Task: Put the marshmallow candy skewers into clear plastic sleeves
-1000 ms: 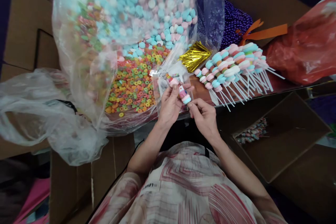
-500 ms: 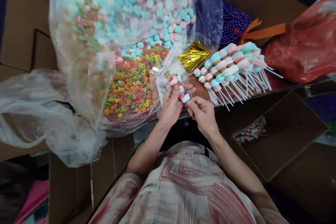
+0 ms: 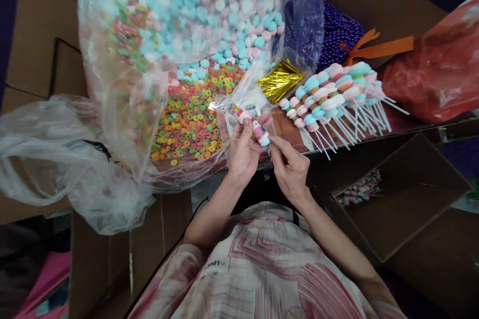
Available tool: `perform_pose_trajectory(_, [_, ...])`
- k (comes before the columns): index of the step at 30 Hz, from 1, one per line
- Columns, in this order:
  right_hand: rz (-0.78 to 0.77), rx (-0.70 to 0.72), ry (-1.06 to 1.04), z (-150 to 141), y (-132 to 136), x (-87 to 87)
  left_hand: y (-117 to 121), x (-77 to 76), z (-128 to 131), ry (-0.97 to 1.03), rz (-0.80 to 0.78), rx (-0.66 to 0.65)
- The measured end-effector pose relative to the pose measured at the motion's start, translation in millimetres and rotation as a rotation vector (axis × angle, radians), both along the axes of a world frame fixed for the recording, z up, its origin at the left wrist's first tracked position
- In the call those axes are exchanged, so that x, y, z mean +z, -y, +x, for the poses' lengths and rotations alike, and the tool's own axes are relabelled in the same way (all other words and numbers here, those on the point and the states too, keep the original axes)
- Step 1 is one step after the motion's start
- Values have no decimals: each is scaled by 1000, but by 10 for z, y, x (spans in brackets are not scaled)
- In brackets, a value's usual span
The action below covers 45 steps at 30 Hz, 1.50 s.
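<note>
My left hand (image 3: 244,152) is closed around a candy skewer (image 3: 260,132) in a clear wrapper, its thumb lying across the pink and blue sweets. At the skewer's lower end, below a light blue sweet, my right hand (image 3: 291,163) makes a pinch; whatever lies between its fingertips is too small to make out. Just beyond my hands is a clear packet (image 3: 250,97). A bundle of gold twist ties (image 3: 280,80) rests behind it. To the right, finished candy skewers (image 3: 333,92) are piled up with their white sticks pointing toward me.
A large clear plastic bag (image 3: 123,67) holds fruit-coloured candy rings (image 3: 190,129) and pink, blue and white round sweets (image 3: 239,52). Purple beads (image 3: 339,32) and a red bag (image 3: 434,67) lie at the back right. Below the table edge, an open cardboard box (image 3: 404,199) contains more skewers.
My right hand has turned and dropped slightly at the skewer's lower end, still pinching. My left hand keeps its hold. The whole view has shifted a little, so the table things appear farther right.
</note>
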State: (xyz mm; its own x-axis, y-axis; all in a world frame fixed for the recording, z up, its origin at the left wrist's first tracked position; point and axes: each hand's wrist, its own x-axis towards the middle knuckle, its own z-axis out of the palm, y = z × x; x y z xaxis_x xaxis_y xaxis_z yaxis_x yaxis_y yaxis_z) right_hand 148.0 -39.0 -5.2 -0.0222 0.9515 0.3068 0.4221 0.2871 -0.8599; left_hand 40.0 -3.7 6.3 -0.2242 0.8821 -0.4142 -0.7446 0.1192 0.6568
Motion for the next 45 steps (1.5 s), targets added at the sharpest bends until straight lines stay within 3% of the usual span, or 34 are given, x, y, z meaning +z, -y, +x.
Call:
perform_pose_trajectory(11, [27,71,34,58,-57,-64,10,-51,16,-8,30,-63])
perform_pose_trajectory(19, [-242,-35,-206,18,-92,-88,29,-74,5,4,29,-108])
perform_pose_trajectory(26, [-58,-13,240,24,-71,-42,-2,-55,-28,-16,-24,-86])
perform_pose_trajectory(33, [16,-130,321,-26,-100,-28,28,-27,-2,-8,-5,-97])
perform_pose_trajectory(41, [-318,-18,-30,84,-217,3,21,-143,-76,-48,-51,-196])
perform_pose_trajectory(45, [-379,64,-50,159,-289,27,1,-187,-126,-114,-38,-239])
